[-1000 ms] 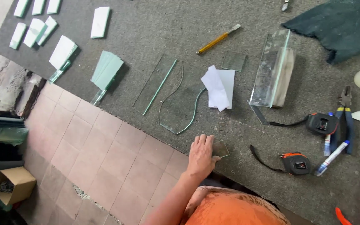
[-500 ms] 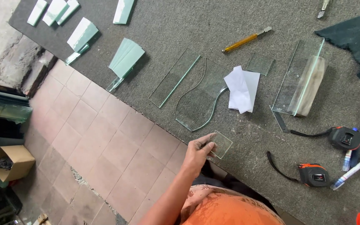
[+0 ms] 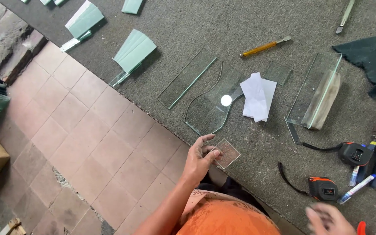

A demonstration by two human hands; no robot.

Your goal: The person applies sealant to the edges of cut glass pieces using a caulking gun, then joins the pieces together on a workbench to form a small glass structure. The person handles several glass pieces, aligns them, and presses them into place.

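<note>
A small square glass piece (image 3: 227, 153) sits at the near edge of the grey carpeted bench (image 3: 223, 26), and your left hand (image 3: 200, 159) pinches its left corner between thumb and fingers — closed on it. At 12 o'clock from the square lies a curved glass cutout (image 3: 212, 106), with a long glass strip (image 3: 187, 78) at 11 o'clock and folded white paper (image 3: 257, 96) at 1 o'clock. At 3 o'clock, well apart, an orange-trimmed tape measure (image 3: 323, 188) rests beside a marker pen (image 3: 356, 189). Your right hand (image 3: 329, 219) is blurred at the bottom edge — fingers loosely spread, holding nothing. A yellow-handled glass cutter (image 3: 264, 47) lies farther off.
</note>
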